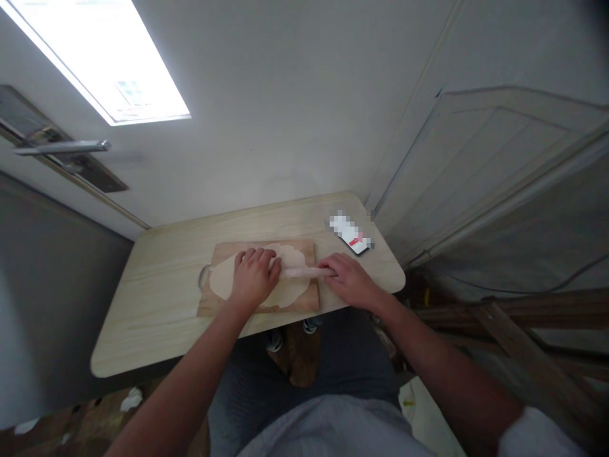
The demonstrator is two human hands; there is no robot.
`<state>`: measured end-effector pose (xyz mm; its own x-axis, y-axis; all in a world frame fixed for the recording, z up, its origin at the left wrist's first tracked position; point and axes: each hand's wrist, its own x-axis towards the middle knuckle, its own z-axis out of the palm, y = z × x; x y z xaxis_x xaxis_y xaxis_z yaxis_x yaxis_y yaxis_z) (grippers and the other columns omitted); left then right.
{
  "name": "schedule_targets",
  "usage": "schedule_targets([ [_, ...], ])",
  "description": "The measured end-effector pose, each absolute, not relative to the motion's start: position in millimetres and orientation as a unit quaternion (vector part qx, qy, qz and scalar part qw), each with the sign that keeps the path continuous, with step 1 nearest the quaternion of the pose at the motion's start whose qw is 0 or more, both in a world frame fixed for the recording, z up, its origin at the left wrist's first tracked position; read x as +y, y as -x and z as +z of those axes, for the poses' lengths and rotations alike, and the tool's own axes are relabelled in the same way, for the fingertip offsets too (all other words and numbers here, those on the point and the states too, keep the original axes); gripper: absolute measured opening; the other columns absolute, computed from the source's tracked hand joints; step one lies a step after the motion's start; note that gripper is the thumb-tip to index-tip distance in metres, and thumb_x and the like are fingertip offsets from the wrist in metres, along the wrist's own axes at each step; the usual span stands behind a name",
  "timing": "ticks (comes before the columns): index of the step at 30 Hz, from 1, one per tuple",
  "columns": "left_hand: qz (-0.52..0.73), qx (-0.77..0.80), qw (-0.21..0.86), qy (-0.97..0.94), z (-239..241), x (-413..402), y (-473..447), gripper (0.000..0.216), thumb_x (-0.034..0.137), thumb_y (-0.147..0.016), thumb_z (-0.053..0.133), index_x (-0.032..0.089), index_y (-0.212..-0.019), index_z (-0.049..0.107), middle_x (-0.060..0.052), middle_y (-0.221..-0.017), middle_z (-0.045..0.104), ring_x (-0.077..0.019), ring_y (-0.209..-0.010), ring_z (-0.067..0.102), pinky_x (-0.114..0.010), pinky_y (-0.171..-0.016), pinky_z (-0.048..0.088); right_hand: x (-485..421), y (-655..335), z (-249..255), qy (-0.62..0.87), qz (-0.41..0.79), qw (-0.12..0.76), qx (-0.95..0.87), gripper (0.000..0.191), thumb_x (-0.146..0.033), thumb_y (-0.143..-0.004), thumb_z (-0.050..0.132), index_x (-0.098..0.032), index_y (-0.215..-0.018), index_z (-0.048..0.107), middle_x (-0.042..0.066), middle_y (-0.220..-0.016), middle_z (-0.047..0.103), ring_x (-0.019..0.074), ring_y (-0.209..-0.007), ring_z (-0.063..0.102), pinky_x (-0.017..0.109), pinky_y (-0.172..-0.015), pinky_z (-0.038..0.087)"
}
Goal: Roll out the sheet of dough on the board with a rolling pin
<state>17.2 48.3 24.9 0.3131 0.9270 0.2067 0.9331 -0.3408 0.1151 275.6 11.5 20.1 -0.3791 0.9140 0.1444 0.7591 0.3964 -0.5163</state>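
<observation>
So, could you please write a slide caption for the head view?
Right hand gripping a rolling pin, left hand at its other end, over flattened dough on a wooden board.

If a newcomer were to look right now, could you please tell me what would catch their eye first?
Probably the glaring window at upper left. Next, near the middle, the right hand grips a rolling pin, the left hand over flattened dough on a wooden board. A phone lies on the table, right of the board.
</observation>
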Motion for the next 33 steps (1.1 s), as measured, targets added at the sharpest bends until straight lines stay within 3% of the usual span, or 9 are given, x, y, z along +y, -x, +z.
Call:
schedule_targets([
  [6, -0.144, -0.602, -0.006, 0.786, 17.2, 67.7, -45.3, 0.038, 0.041, -0.096, 0.042, 0.022, -0.122, 0.062, -0.011, -0.123, 0.065, -0.0292, -0.117, 0.055, -0.046, -0.102, 0.038, 55.1, -283.7, 17.5, 0.517, 0.168, 0.162, -0.824, 0.025, -0.009, -0.08, 0.057, -0.019, -0.101, 0.064, 0.004, -0.102, 0.066, 0.0194, -0.099, 0.057, 0.031, -0.09, 0.041],
  [9, -0.144, -0.613, -0.023, 0.777, 14.8, 81.3, -50.9, 0.044, 0.042, -0.094, 0.046, 0.022, -0.132, 0.055, -0.012, -0.137, 0.058, -0.0307, -0.128, 0.049, -0.05, -0.109, 0.035, 67.4, -269.6, 20.6, 0.548, 0.143, 0.129, -0.814, 0.022, -0.034, -0.085, 0.067, -0.021, -0.102, 0.065, 0.004, -0.1, 0.068, 0.021, -0.096, 0.06, 0.031, -0.084, 0.042],
  [12, -0.121, -0.623, -0.045, 0.772, 15.3, 93.2, -51.2, 0.049, 0.041, -0.092, 0.049, 0.024, -0.138, 0.05, -0.012, -0.148, 0.049, -0.0327, -0.137, 0.042, -0.056, -0.112, 0.03, 82.2, -253.3, 21.6, 0.621, 0.116, 0.136, -0.763, 0.04, -0.055, -0.099, 0.045, -0.02, -0.109, 0.063, 0.007, -0.1, 0.069, 0.0217, -0.093, 0.063, 0.032, -0.079, 0.043],
  [14, -0.115, -0.627, -0.052, 0.769, 15.9, 99.4, -51.3, 0.05, 0.039, -0.092, 0.049, 0.025, -0.14, 0.048, -0.012, -0.151, 0.047, -0.0326, -0.139, 0.04, -0.057, -0.113, 0.03, 91.6, -244.3, 19.9, 0.659, 0.085, 0.125, -0.736, 0.044, -0.053, -0.103, 0.036, -0.018, -0.112, 0.061, 0.011, -0.105, 0.069, 0.0235, -0.096, 0.063, 0.033, -0.079, 0.044],
  [20, -0.125, -0.629, -0.033, 0.766, 8.2, 100.8, -56.1, 0.047, 0.042, -0.097, 0.04, 0.024, -0.14, 0.049, -0.013, -0.15, 0.047, -0.0322, -0.138, 0.04, -0.061, -0.113, 0.029, 95.4, -232.0, 14.3, 0.674, 0.033, 0.087, -0.733, 0.04, -0.045, -0.101, 0.04, -0.014, -0.117, 0.06, 0.016, -0.115, 0.064, 0.0271, -0.107, 0.059, 0.036, -0.087, 0.045],
  [25, -0.115, -0.618, -0.03, 0.777, 3.6, 91.2, -58.5, 0.05, 0.043, -0.1, 0.031, 0.024, -0.144, 0.045, -0.011, -0.155, 0.043, -0.0327, -0.141, 0.036, -0.065, -0.113, 0.027, 86.5, -232.1, 11.9, 0.691, 0.016, 0.105, -0.715, 0.04, -0.045, -0.1, 0.042, -0.017, -0.124, 0.057, 0.015, -0.12, 0.061, 0.0289, -0.111, 0.054, 0.039, -0.088, 0.044],
  [33, -0.11, -0.607, -0.025, 0.787, 5.8, 73.8, -59.8, 0.049, 0.037, -0.098, 0.035, 0.027, -0.145, 0.046, -0.01, -0.155, 0.042, -0.0326, -0.142, 0.035, -0.062, -0.114, 0.027, 70.9, -234.5, 5.6, 0.689, 0.023, 0.109, -0.716, 0.047, -0.049, -0.101, 0.04, -0.017, -0.132, 0.055, 0.015, -0.121, 0.061, 0.0286, -0.11, 0.054, 0.038, -0.09, 0.039],
])
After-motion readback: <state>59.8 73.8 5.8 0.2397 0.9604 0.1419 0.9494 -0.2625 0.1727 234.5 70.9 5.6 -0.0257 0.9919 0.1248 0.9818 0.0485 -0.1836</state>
